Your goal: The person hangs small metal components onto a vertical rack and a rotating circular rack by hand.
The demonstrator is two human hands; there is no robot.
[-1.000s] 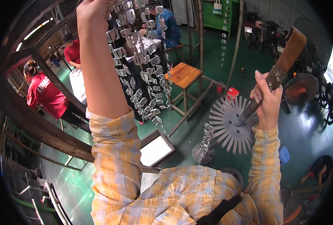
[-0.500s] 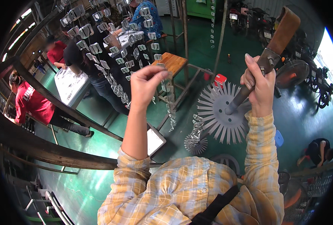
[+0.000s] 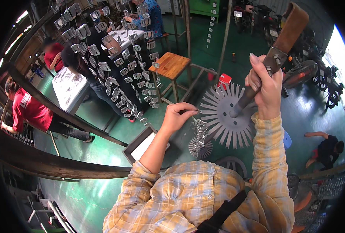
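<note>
My right hand [image 3: 265,87] is wrapped around a metal shaft [image 3: 250,95], near the bolted block and brown strap above it. Below stands a large grey slotted disc [image 3: 223,126], its rim cut into radial teeth. My left hand [image 3: 180,118] is closed in a pinch, thumb against index finger, beside the disc's left teeth. Whatever sits between those fingertips is too small to make out. Just below them hangs a cluster of small shiny metal pieces [image 3: 199,134]. A smaller toothed disc [image 3: 200,147] shows behind the cluster.
Strands of small metal buckle-like pieces [image 3: 120,72] hang at the left. Behind them are a wooden stool [image 3: 170,65], a white worktable [image 3: 69,87] and several people. A curved dark rail [image 3: 63,159] crosses the left. A fan [image 3: 302,73] and motorbikes stand right; a tray [image 3: 129,151] lies below.
My left hand has moved right and down, from beside the hanging strands to the large disc's left edge, still pinched. My right hand keeps its hold on the shaft. The view has shifted slightly.
</note>
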